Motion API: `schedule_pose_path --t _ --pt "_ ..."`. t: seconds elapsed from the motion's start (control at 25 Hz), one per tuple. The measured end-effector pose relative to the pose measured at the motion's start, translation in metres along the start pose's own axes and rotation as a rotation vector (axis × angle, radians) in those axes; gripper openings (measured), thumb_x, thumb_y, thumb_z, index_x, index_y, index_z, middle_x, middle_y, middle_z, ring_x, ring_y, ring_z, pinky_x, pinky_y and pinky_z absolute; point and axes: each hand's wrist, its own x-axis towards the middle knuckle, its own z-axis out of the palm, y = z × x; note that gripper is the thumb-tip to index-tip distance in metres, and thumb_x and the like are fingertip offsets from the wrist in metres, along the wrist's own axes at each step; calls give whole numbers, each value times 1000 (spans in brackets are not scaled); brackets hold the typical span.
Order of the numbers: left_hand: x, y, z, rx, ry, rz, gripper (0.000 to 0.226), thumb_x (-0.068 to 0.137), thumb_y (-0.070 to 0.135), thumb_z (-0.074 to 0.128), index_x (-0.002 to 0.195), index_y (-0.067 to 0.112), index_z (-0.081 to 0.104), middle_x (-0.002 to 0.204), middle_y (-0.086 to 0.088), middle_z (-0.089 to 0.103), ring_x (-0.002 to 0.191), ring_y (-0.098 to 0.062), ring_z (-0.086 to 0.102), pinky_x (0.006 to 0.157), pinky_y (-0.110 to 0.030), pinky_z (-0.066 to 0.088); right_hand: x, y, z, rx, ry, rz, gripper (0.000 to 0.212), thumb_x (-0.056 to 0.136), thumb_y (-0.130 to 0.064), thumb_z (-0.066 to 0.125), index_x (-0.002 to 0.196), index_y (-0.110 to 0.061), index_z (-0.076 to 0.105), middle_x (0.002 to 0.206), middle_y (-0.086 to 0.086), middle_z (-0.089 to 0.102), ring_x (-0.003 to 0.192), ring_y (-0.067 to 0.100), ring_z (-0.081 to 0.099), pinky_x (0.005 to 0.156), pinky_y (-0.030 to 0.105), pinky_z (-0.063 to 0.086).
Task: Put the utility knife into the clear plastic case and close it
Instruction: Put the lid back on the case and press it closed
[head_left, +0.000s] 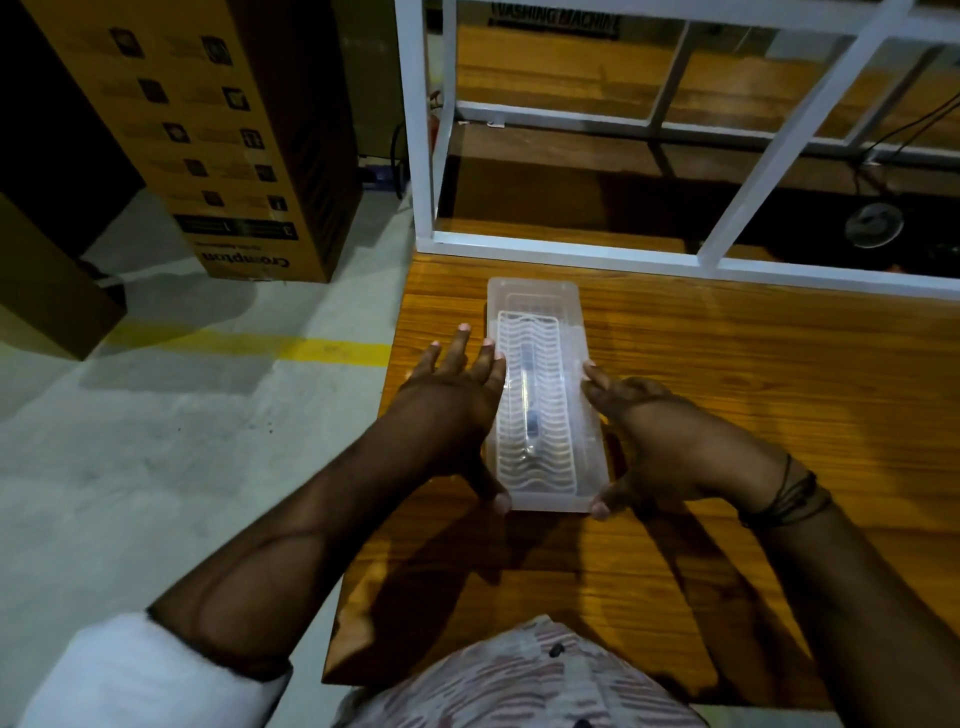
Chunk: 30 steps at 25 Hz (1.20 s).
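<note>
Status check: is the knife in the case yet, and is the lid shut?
Done: the utility knife shows as a dark shape through the ribbed lid of the clear plastic case, which lies on the wooden table. In hand: the left hand and right hand flank the case, thumbs at its near corners. Left: the lid looks down, but whether it has latched cannot be told.

Clear wavy-ribbed case (540, 400) on orange-brown wood-grain table (727, 389).

A cardboard box (223, 135) stands on the floor left of the wooden table (753, 395), white frame (571, 252) behind.
</note>
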Motion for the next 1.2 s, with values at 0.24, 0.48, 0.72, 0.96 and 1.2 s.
schedule_pose_path --t 0.24,0.48,0.72,0.96,1.2 --pt "-13 14 2 -19 92 41 135 61 62 88 160 2 20 172 -19 10 160 -34 -2 129 -51 10 -13 -9 5 -34 108 -35 134 59 -61 87 161 -24 9 171 -8 2 153 25 17 120 41 30" --pt "-14 23 4 -113 129 -6 137 57 70 86 159 3 24 172 -17 12 160 -33 -3 128 -50 10 -19 -24 5 -31 177 -32 123 59 -79 73 156 -20 27 171 -1 14 149 27 30 114 43 39" --pt "-17 30 10 -148 166 -43 140 59 73 83 161 3 17 172 -17 9 160 -33 -4 129 -50 9 -19 -31 12 -41 211 0 126 63 -81 69 159 -16 19 171 4 11 149 30 31 115 44 37" --pt "-14 29 11 -83 176 -32 140 59 78 79 160 1 19 172 -19 10 158 -36 -14 126 -55 -4 -20 -31 9 -15 208 -26 126 64 -77 72 158 -11 21 171 8 11 149 30 29 116 41 37" --pt "-15 29 10 -15 121 -45 143 65 82 70 161 0 3 171 -22 -7 152 -41 -31 121 -62 -19 -19 -35 7 -93 206 -14 121 62 -79 72 151 -7 34 168 12 19 144 34 34 112 43 41"
